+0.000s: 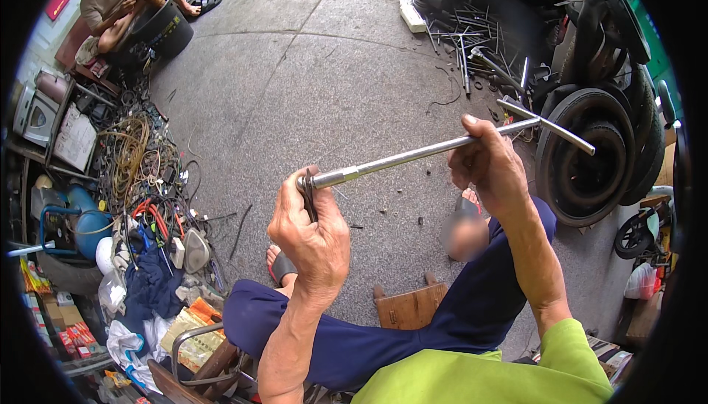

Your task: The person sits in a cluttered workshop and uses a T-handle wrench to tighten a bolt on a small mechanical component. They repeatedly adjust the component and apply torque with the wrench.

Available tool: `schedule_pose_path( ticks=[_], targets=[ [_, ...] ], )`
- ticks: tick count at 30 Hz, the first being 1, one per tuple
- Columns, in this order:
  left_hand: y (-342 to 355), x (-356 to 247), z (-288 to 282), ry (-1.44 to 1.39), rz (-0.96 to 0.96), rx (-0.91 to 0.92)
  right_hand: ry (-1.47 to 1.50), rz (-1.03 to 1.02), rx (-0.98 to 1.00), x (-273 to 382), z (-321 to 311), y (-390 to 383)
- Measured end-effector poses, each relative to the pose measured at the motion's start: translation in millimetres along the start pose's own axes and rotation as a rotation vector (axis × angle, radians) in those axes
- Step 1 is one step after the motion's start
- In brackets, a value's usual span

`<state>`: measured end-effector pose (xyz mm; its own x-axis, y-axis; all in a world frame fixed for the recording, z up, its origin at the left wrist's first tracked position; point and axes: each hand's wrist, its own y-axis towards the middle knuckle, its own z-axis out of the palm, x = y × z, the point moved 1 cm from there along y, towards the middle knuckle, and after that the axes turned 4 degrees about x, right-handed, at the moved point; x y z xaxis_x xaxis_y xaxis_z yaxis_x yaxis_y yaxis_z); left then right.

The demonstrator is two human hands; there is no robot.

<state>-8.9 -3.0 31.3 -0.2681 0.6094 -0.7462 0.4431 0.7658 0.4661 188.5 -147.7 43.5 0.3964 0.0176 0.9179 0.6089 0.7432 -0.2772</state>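
A long silver T-handle socket wrench [405, 157] lies almost level across the space above my knees, its crossbar at the right and its socket at the left. My right hand [493, 171] grips the shaft close to the crossbar, between thumb and fingers. At the other end, my left hand [313, 245] is closed round a small dark metal part [309, 201], which stands against the socket's mouth. Fingers cover much of that part, so its full shape is hidden.
A low wooden stool [410, 305] stands between my feet. Cables and clutter [136, 160] fill the left side. Loose metal tools [472, 39] lie at the far right, beside stacked tyres [582, 101]. Another person sits at the far left by a black bucket [164, 29].
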Motion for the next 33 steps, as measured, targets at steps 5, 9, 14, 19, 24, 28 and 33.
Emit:
schedule_pose_path(
  ticks=[5, 9, 14, 19, 24, 28, 33],
  targets=[
    [-2.3, -3.7, 1.5, -0.022, -0.050, 0.030, 0.070, -0.089, 0.031, 1.9, 1.3, -2.0],
    [-2.9, -1.8, 2.1, -0.090, -0.184, 0.057, 0.085, -0.061, 0.087, 3.1, 3.1, -3.5],
    [0.6, 3.6, 1.7, -0.169, -0.266, 0.051, 0.111, -0.023, 0.208, 3.2, 5.0, -6.2],
    [3.8, 12.9, -1.2, -0.163, -0.296, 0.094, 0.065, -0.044, 0.277, 6.5, 6.0, -8.7],
    [5.8, 10.6, -0.7, -0.153, -0.265, 0.128, 0.059, -0.075, 0.254, 10.0, 7.8, -10.8],
    [6.1, 7.5, 1.1, -0.181, -0.325, 0.180, -0.003, -0.146, 0.266, 9.9, 6.2, -10.6],
    [5.1, 8.8, 2.3, -0.217, -0.366, 0.201, -0.027, -0.231, 0.313, 11.7, 13.0, -13.1]
  ],
)
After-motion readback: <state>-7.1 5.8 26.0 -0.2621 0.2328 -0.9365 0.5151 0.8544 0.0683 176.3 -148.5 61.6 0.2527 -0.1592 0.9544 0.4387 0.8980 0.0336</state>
